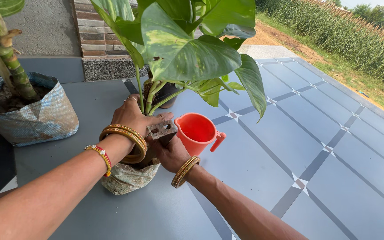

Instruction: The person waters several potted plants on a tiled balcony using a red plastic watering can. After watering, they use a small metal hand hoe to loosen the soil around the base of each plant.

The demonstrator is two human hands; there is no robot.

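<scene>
Figure: head view, both hands at the base of a potted pothos. Your left hand (132, 116) rests cupped over the top of the plant's grow bag (127, 178), fingers wrapped around the cluster of green stems (150, 95) where they leave the soil; the hand is closed loosely on the stems. Your right hand (170, 153) sits just below and to the right, closed on a small grey perforated brick piece (162, 130), which pokes up between the two hands and touches the left thumb. The brick piece's long axis runs roughly level, left to right, and it lies just right of the stems. The right hand is therefore the nearer one to the orange plastic mug (197, 132), which stands upright just beyond the brick on the grey tiled floor (325, 133), handle pointing right. A second bagged plant (27, 111) stands well apart at far left.
</scene>
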